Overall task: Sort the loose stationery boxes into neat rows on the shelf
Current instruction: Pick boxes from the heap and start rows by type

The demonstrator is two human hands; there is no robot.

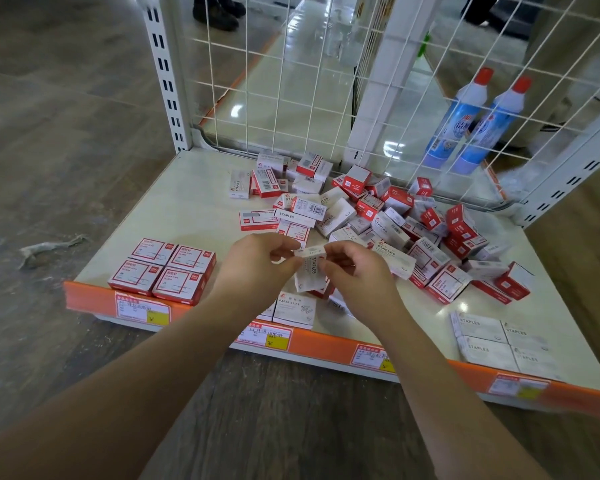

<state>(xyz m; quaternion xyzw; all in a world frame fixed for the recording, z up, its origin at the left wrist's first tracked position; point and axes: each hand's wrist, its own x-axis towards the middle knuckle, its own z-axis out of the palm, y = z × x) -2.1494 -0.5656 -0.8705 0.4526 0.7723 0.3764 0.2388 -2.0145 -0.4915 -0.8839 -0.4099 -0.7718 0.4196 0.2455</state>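
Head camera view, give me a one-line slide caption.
Both hands, left hand and right hand, hold a white staples box above the shelf, beside a loose pile.

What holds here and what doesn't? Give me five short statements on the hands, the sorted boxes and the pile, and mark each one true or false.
1. Both hands hold one white staples box between them. True: the left hand and the right hand both pinch it.
2. The red paper clip boxes at the front left corner of the shelf form a block of four. True.
3. The white staples boxes at the front right stand upright on end. False: they lie flat, side by side.
4. The loose pile holds only red boxes. False: red and white boxes are mixed.
5. The two blue bottles stand on the shelf among the boxes. False: they are behind the wire grid.
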